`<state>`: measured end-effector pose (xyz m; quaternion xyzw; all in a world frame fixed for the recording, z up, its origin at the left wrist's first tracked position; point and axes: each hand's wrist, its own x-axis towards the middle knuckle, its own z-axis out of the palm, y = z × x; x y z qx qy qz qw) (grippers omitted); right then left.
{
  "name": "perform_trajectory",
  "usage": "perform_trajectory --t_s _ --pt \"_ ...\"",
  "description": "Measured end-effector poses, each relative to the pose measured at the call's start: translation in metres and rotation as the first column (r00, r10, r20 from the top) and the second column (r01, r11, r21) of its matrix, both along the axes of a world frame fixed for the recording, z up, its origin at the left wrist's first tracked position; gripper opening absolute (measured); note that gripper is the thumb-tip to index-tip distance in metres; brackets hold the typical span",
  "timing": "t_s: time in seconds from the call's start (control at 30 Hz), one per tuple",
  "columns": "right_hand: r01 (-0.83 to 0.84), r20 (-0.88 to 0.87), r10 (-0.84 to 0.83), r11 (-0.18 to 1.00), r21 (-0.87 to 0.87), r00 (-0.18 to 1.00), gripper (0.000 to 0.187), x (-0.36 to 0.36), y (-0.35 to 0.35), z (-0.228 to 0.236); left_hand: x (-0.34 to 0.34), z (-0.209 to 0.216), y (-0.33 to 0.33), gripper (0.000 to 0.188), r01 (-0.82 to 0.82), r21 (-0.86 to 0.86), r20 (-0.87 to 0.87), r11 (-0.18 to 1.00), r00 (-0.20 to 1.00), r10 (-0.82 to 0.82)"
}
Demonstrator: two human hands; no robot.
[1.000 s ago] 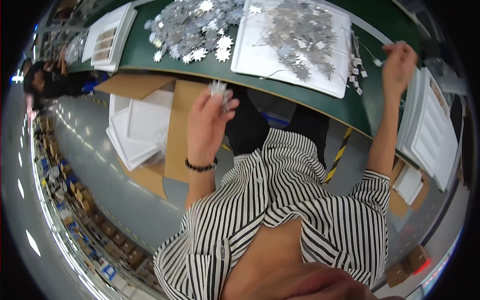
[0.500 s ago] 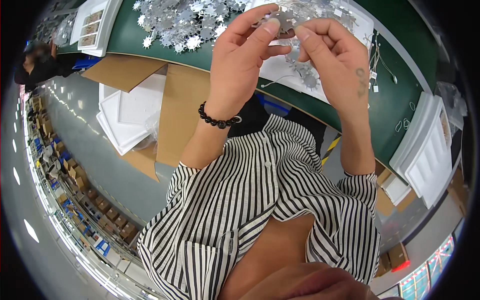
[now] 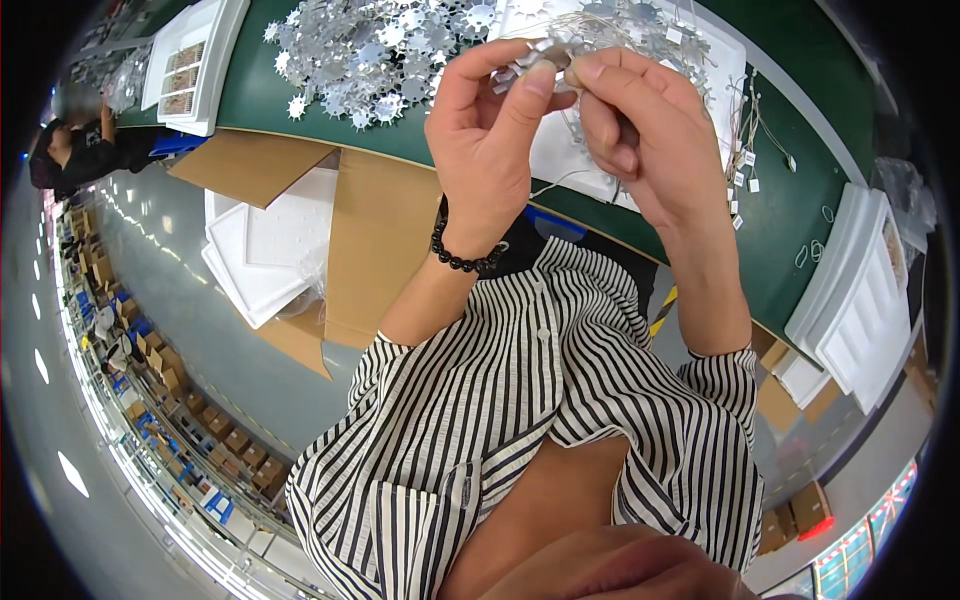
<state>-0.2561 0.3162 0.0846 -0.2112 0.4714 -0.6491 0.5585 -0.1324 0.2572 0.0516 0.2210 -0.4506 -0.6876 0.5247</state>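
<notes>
Both my hands are raised together above the front edge of the green table [image 3: 790,215]. My left hand [image 3: 490,140], with a black bead bracelet [image 3: 462,258] on its wrist, pinches a small silver snowflake piece [image 3: 535,55] between thumb and fingers. My right hand [image 3: 645,130] meets it fingertip to fingertip on the same piece, and a thin wire [image 3: 560,180] trails down from it. A heap of silver snowflake pieces [image 3: 375,50] lies on the table behind my left hand. More of them lie on a white tray [image 3: 720,60] behind my right hand.
White trays stand at the table's left end [image 3: 190,65] and right end [image 3: 860,310]. Small tagged wires [image 3: 745,150] lie on the green surface. Cardboard sheets [image 3: 375,235] and white foam trays [image 3: 260,250] rest below the table's edge. Another person [image 3: 70,150] sits far left.
A second ago my hands were apart, the right one reaching out over the table. They came together in front of me and now hold one snowflake piece closer to the camera.
</notes>
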Motion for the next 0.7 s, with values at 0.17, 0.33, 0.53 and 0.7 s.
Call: perform_trajectory --t_s 0.17,0.33,0.53,0.7 --pt "0.007 0.133 -0.006 1.0 -0.002 0.991 0.02 0.006 -0.002 -0.003 0.004 -0.01 -0.008 0.025 -0.002 -0.224 0.067 0.974 0.998 0.018" --pt "0.008 0.206 -0.002 1.0 -0.028 0.979 0.019 0.008 0.005 -0.013 0.02 -0.029 -0.009 0.025 0.111 -0.296 0.174 0.949 0.983 -0.061" --pt "0.048 0.03 -0.051 0.997 0.067 0.998 0.015 0.021 0.004 -0.021 0.026 -0.026 0.002 0.021 0.162 -0.109 0.133 0.981 0.98 -0.147" --pt "-0.053 -0.334 0.063 0.998 0.039 0.94 0.014 0.021 0.006 -0.024 0.031 -0.014 -0.002 0.017 0.124 0.386 0.286 0.914 0.926 -0.247"
